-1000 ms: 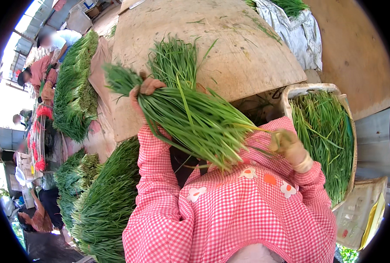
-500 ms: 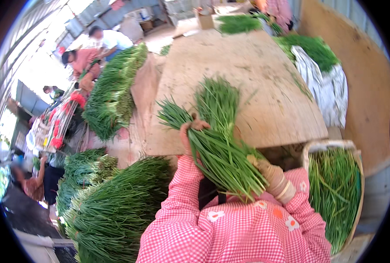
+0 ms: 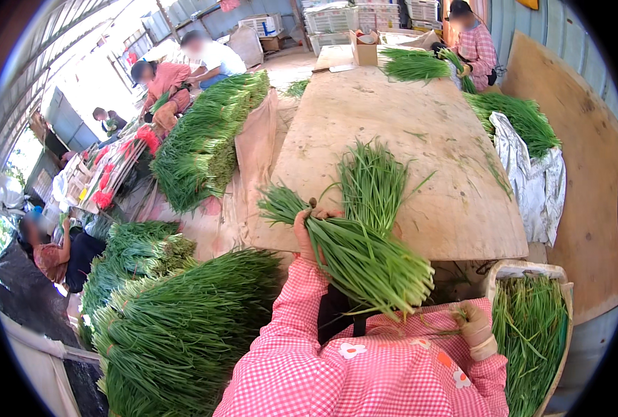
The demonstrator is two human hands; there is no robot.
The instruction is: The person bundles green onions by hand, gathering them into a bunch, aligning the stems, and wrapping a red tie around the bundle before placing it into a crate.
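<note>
My left hand (image 3: pixel 310 233) is wrapped round the middle of a thick bunch of garlic chives (image 3: pixel 375 267). The bunch slants over the near edge of the wooden table (image 3: pixel 455 187), its pale stem ends pointing toward my right side. Another small pile of chives (image 3: pixel 373 184) lies on the board just beyond it. My right hand (image 3: pixel 474 325), in a tan glove, is apart from the bunch, close to my checked pink sleeve. Its fingers are pinched on a few thin chive strands, partly blurred.
At my right stands a lined box (image 3: pixel 531 326) full of loose chives. Big chive heaps (image 3: pixel 184 333) rise on my left, with a long stack (image 3: pixel 211 132) farther back. A co-worker (image 3: pixel 472 48) sits at the table's far end; other people work at the left. A cardboard box (image 3: pixel 364 50) stands on the far tabletop.
My right hand has left the stem ends of the bunch and moved right and toward me, with thin strands in it. The left hand keeps its hold; the whole view has shifted somewhat.
</note>
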